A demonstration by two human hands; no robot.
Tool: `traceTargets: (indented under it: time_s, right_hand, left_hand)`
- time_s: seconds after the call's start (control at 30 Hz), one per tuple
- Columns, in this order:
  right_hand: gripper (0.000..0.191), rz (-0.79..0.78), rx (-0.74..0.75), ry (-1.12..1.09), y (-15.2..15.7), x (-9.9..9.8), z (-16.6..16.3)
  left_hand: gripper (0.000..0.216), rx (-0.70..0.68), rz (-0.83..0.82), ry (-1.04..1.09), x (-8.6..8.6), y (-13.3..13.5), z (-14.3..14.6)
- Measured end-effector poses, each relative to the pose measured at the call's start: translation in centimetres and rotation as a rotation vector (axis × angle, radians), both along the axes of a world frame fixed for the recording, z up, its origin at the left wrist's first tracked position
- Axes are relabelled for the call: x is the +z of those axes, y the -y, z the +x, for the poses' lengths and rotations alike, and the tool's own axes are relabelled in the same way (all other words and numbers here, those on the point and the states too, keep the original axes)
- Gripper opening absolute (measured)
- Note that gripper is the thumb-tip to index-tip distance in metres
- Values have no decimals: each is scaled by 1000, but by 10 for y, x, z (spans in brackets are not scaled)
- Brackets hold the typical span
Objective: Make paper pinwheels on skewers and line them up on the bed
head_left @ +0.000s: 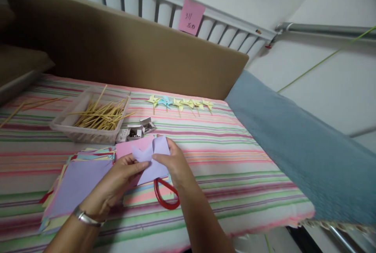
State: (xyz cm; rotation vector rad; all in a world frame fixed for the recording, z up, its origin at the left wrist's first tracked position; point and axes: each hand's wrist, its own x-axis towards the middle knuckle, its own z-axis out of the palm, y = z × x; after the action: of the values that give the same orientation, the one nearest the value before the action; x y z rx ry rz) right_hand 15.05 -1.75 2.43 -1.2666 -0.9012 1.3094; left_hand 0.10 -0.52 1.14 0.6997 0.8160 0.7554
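A purple sheet of paper [158,168] with its corners bent inward is held up between both hands. My left hand [127,168] pinches its left side, thumb near the middle of the sheet. On the right, my right hand [174,159] grips the other edge, its thumb pressing close to the centre. Below the paper lie scissors with a red handle [166,202]; their blades are hidden. Pink paper [125,149] shows behind the purple sheet. Left of my hands is a stack of coloured paper [79,184], purple on top.
A clear plastic box [88,137] holds many thin wooden sticks [101,116]. Small white boxes of metal pins [135,132] stand beside it. Several paper pinwheels [188,104] lie in a row at the back, before a cardboard panel [141,53]. The striped cloth [235,159] covers the table.
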Motion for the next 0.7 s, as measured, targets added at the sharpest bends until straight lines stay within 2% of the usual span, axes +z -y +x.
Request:
traceTargets:
  time_s: [0.17, 0.33, 0.5, 0.7]
  right_hand:
    - [46, 20, -1, -80, 1, 1, -1]
    - [44, 11, 11, -67, 0, -1, -3]
    - [42, 36, -18, -40, 3, 2, -7]
    - [49, 28, -20, -11, 3, 2, -12]
  left_hand:
    - [14, 10, -4, 78, 0, -2, 0]
    - [18, 15, 25, 107, -4, -3, 0]
    - [21, 44, 42, 83, -5, -3, 1]
    - [14, 109, -4, -13, -6, -3, 1]
